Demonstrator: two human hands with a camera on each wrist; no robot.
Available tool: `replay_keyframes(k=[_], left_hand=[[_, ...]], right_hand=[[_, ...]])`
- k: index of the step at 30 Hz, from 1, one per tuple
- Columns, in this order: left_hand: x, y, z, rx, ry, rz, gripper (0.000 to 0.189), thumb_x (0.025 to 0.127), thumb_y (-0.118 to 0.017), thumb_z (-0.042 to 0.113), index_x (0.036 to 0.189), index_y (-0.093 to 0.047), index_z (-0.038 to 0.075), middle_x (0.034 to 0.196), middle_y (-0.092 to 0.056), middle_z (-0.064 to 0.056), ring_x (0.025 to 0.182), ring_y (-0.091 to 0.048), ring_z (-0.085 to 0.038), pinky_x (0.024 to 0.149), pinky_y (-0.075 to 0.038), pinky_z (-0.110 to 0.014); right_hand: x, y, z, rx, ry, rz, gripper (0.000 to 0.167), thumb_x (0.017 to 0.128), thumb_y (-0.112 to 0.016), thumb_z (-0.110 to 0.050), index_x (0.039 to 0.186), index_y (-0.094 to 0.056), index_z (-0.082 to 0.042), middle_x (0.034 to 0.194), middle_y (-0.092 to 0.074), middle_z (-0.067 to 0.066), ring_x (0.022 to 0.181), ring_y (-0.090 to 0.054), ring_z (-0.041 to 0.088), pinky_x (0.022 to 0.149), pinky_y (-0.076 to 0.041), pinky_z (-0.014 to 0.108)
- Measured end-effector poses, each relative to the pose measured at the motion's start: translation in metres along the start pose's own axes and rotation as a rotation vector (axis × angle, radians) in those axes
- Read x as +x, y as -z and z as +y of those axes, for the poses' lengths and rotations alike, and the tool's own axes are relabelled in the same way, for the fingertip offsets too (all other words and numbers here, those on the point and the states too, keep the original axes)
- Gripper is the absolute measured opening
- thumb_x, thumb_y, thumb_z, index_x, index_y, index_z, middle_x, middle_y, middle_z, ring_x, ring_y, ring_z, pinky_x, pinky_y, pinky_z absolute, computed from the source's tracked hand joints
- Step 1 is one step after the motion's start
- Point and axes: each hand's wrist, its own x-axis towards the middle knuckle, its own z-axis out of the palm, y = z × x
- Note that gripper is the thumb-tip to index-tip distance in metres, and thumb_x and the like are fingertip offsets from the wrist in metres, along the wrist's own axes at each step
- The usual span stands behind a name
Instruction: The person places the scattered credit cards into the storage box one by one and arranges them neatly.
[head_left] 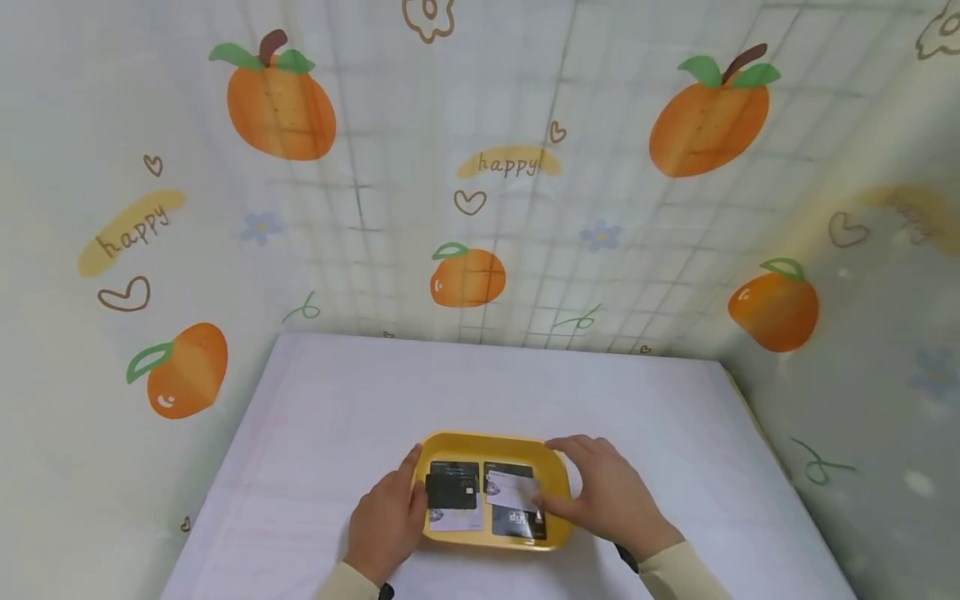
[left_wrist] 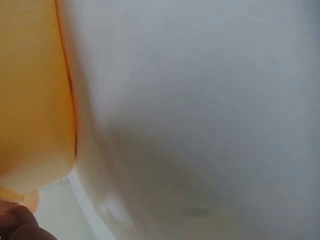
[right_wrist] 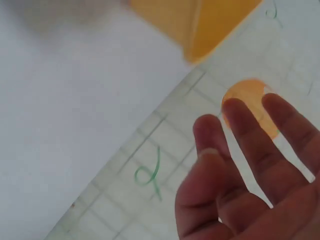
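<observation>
A yellow tray (head_left: 495,543) sits on the white table with several cards inside, in two overlapping groups. The left group has a black VIP card (head_left: 450,492) with a chip over a pale card (head_left: 457,519); in the right group a pale card (head_left: 512,490) overlaps a dark VIP card (head_left: 519,523). My left hand (head_left: 386,518) grips the tray's left side, thumb at the rim; its fingers (left_wrist: 22,225) show low beside the yellow wall. My right hand (head_left: 611,496) is around the right end, thumb over the rim near the cards. Its fingers (right_wrist: 255,135) are spread and hold nothing.
White cloth covers the table (head_left: 360,383) around the tray. A curtain (head_left: 405,192) printed with oranges, hearts and "happy" hangs behind the table's back edge and along both sides.
</observation>
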Motion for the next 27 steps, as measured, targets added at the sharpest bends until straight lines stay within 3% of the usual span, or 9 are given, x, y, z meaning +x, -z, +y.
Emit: replay_keyframes(k=[3, 6, 8, 11, 15, 18, 22, 27], left_hand=[[0.001, 0.003, -0.003, -0.002, 0.028, -0.006, 0.065, 0.103, -0.064, 0.044, 0.163, -0.043, 0.030, 0.096, -0.072, -0.001, 0.072, -0.065, -0.018, 0.066, -0.056, -0.042], [0.002, 0.006, -0.011, -0.007, 0.031, 0.007, 0.071, 0.101, -0.065, 0.052, 0.164, -0.040, 0.033, 0.109, -0.072, -0.005, 0.083, -0.069, -0.021, 0.073, -0.057, -0.044], [0.006, 0.010, -0.018, -0.001, 0.004, 0.028, 0.071, 0.099, -0.066, 0.054, 0.163, -0.043, 0.031, 0.107, -0.067, -0.002, 0.082, -0.063, -0.020, 0.071, -0.055, -0.041], [0.019, 0.023, -0.031, 0.034, -0.090, 0.100, 0.069, 0.096, -0.069, 0.055, 0.154, -0.056, 0.021, 0.107, -0.062, -0.004, 0.088, -0.057, -0.022, 0.075, -0.051, -0.042], [0.043, 0.056, -0.051, 0.107, -0.205, 0.234, 0.072, 0.091, -0.073, 0.059, 0.146, -0.064, 0.014, 0.139, -0.061, -0.013, 0.126, -0.056, -0.038, 0.095, -0.047, -0.061], [0.059, 0.083, -0.062, 0.168, -0.262, 0.305, 0.082, 0.088, -0.071, 0.064, 0.151, -0.059, 0.014, 0.157, -0.049, -0.016, 0.147, -0.039, -0.045, 0.106, -0.036, -0.071], [0.069, 0.109, -0.070, 0.243, -0.277, 0.327, 0.092, 0.087, -0.064, 0.073, 0.158, -0.051, 0.016, 0.166, -0.039, -0.017, 0.155, -0.024, -0.047, 0.113, -0.023, -0.075], [0.068, 0.123, -0.069, 0.285, -0.257, 0.313, 0.098, 0.086, -0.058, 0.081, 0.161, -0.046, 0.019, 0.170, -0.032, -0.015, 0.158, -0.017, -0.045, 0.116, -0.015, -0.075]], right_hand=[[-0.006, 0.010, 0.011, 0.025, -0.033, 0.041, 0.097, 0.070, -0.068, -0.092, 0.138, -0.067, -0.022, 0.135, -0.066, -0.002, 0.120, -0.062, 0.027, 0.097, -0.054, 0.054], [-0.013, 0.018, 0.022, 0.025, -0.076, 0.037, 0.099, 0.072, -0.067, -0.092, 0.140, -0.065, -0.021, 0.138, -0.065, 0.002, 0.123, -0.060, 0.031, 0.098, -0.053, 0.058], [-0.018, 0.021, 0.030, 0.019, -0.106, 0.031, 0.097, 0.074, -0.068, -0.090, 0.142, -0.064, -0.020, 0.140, -0.064, 0.004, 0.125, -0.059, 0.033, 0.099, -0.052, 0.059], [-0.027, 0.028, 0.041, 0.011, -0.131, 0.047, 0.097, 0.076, -0.067, -0.088, 0.144, -0.062, -0.019, 0.141, -0.063, 0.007, 0.126, -0.058, 0.035, 0.098, -0.051, 0.062], [-0.035, 0.036, 0.050, -0.008, -0.105, 0.141, 0.101, 0.077, -0.069, -0.086, 0.149, -0.057, -0.018, 0.147, -0.058, 0.011, 0.129, -0.054, 0.040, 0.099, -0.046, 0.068], [-0.037, 0.043, 0.051, -0.046, -0.085, 0.217, 0.105, 0.077, -0.070, -0.086, 0.156, -0.051, -0.020, 0.155, -0.051, 0.014, 0.137, -0.047, 0.044, 0.096, -0.040, 0.076], [-0.039, 0.051, 0.049, -0.086, -0.087, 0.254, 0.104, 0.079, -0.068, -0.085, 0.161, -0.045, -0.024, 0.162, -0.044, 0.014, 0.148, -0.034, 0.045, 0.095, -0.034, 0.079], [-0.043, 0.054, 0.044, -0.111, -0.106, 0.241, 0.103, 0.081, -0.065, -0.086, 0.162, -0.043, -0.025, 0.164, -0.040, 0.014, 0.153, -0.027, 0.044, 0.099, -0.029, 0.079]])
